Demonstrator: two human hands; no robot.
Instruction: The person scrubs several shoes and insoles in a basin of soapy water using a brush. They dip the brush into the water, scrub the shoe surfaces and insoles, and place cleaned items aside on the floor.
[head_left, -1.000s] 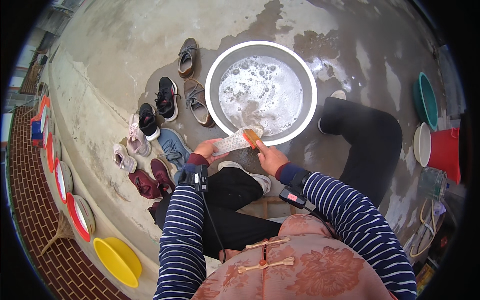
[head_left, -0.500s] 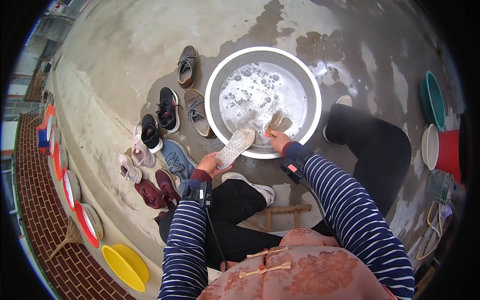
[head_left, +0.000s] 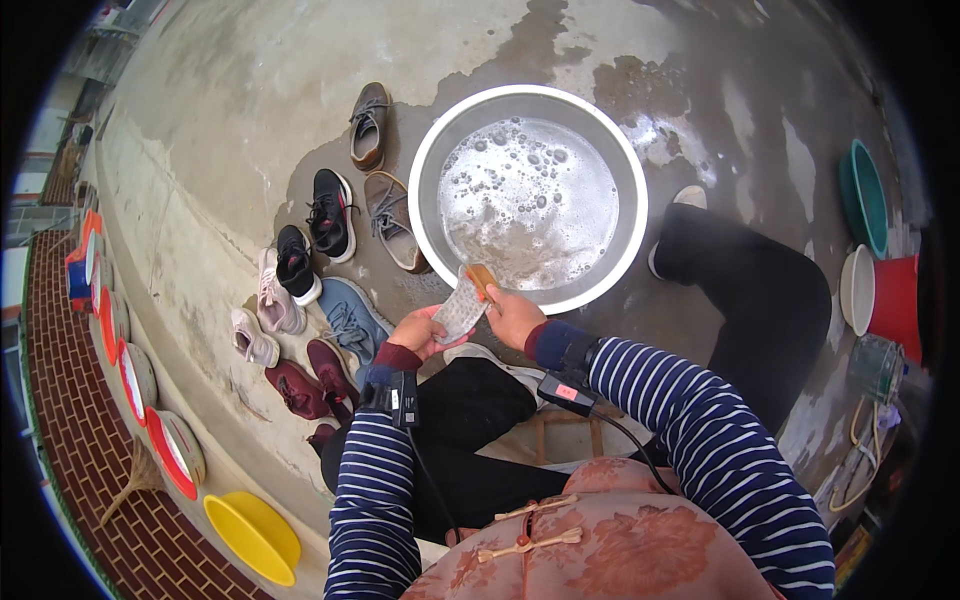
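My left hand (head_left: 420,333) grips a pale, speckled shoe insole (head_left: 461,310) at the near rim of a wide metal basin (head_left: 424,135). Closed around a scrub brush (head_left: 482,278) with an orange-brown back, my right hand (head_left: 516,318) holds it against the upper right part of the insole. The bristles are hidden from here. Soapy water (head_left: 530,200) with bubbles fills the basin, murky on the near side. A blue-grey shoe (head_left: 352,322) lies just left of my left hand.
Several shoes stand left of the basin, among them a brown shoe (head_left: 392,222), a black sneaker (head_left: 330,215) and a maroon shoe (head_left: 330,368). At the right are a teal basin (head_left: 864,198) and a red bucket (head_left: 895,310). A yellow basin (head_left: 253,535) sits at lower left.
My right hand has lifted the brush from the water and moved left onto the insole. The insole has come slightly nearer to me, and its far end is now covered by the brush.
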